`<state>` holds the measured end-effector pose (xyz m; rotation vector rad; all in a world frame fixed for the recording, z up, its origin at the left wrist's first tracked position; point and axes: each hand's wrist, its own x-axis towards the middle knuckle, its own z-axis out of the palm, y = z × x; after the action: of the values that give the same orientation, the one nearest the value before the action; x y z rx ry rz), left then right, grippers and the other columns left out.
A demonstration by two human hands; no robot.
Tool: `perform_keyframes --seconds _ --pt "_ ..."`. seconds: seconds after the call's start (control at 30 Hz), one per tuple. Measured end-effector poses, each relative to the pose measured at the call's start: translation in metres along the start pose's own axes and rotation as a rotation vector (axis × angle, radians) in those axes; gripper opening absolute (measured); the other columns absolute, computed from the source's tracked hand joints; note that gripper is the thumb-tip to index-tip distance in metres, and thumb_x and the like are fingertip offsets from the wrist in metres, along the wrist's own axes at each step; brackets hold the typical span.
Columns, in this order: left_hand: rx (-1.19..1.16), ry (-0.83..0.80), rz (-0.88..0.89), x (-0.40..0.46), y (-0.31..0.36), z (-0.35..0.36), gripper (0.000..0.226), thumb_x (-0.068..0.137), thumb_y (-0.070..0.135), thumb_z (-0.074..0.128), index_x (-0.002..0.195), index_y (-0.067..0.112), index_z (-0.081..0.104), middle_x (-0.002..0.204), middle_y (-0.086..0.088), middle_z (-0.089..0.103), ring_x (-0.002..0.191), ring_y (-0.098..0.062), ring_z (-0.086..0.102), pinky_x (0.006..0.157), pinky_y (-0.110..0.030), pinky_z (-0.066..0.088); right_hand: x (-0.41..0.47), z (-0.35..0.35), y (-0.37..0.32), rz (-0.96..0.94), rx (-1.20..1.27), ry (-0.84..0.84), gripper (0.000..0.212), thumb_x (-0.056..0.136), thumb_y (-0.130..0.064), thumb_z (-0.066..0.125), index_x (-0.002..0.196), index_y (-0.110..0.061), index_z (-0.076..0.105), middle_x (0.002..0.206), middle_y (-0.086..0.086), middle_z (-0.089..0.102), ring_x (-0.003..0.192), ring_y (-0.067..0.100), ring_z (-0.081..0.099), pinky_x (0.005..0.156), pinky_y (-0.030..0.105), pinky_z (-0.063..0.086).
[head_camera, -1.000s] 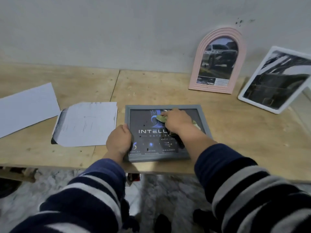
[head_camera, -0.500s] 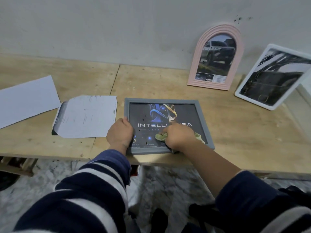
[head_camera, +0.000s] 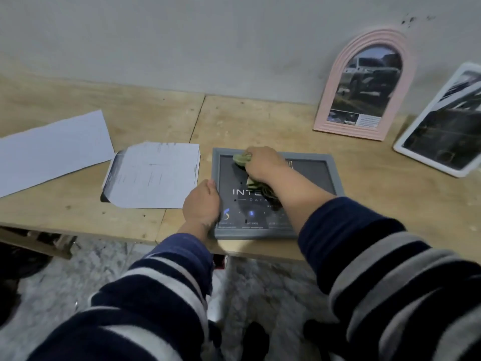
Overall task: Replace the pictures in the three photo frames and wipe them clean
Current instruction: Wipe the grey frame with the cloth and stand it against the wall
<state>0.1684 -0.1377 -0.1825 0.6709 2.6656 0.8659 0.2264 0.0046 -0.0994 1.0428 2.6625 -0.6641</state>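
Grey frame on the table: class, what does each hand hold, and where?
The right hand grips a green cloth, bunched, on the glass. The left hand holds the grey frame by its left edge.

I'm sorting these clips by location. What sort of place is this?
Probably a makeshift workshop or spare room, not a furnished living space: a bare plywood bench against a scuffed, unpainted-looking wall, with a marble-patterned floor below.

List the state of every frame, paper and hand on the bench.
Grey frame: flat, picture in.
Pink frame: leaning on wall.
White frame: leaning, tilted.
Cloth: bunched on the glass.
Right hand: grips cloth.
Left hand: holds grey frame's edge.
Papers: lying flat.
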Motion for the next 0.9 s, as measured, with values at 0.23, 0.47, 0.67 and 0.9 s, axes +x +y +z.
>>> perform_keyframes --seconds 0.23,0.47,0.67,0.9 --pt "0.01 0.01 -0.003 -0.001 0.004 -0.001 0.044 0.104 0.029 0.023 0.101 0.005 0.06 0.099 -0.015 0.063 0.091 -0.031 0.056 0.076 -0.033 0.038 -0.033 0.036 0.001 -0.036 -0.024 -0.015 0.043 0.087 -0.015 0.043 0.125 -0.029 0.057 0.13 0.009 0.046 0.117 0.035 0.051 0.088 0.037 0.044" --pt "0.017 0.016 -0.001 -0.004 0.003 0.0 0.045 0.104 0.031 0.024 0.103 0.006 0.061 0.102 -0.015 0.065 0.093 -0.031 0.058 0.076 -0.032 0.038 -0.065 0.04 0.008 -0.119 -0.073 -0.086 0.047 0.089 -0.021 0.045 0.13 -0.04 0.053 0.132 0.006 0.046 0.12 0.031 0.051 0.093 0.038 0.043" --pt "0.023 0.017 0.003 -0.006 0.004 0.0 0.046 0.104 0.031 0.023 0.108 0.006 0.061 0.104 -0.013 0.065 0.091 -0.028 0.057 0.078 -0.032 0.039 -0.078 0.04 0.021 -0.216 -0.121 -0.157 0.049 0.09 -0.016 0.042 0.125 -0.047 0.055 0.123 0.002 0.046 0.118 0.029 0.051 0.09 0.038 0.043" --pt "0.089 0.035 0.001 -0.008 0.007 0.001 0.047 0.104 0.035 0.022 0.108 0.008 0.06 0.097 -0.01 0.064 0.079 -0.022 0.05 0.073 -0.031 0.037 -0.091 0.033 0.032 -0.307 -0.291 -0.129 0.058 0.084 -0.003 0.043 0.121 -0.045 0.059 0.126 -0.003 0.047 0.115 0.027 0.051 0.078 0.034 0.038"
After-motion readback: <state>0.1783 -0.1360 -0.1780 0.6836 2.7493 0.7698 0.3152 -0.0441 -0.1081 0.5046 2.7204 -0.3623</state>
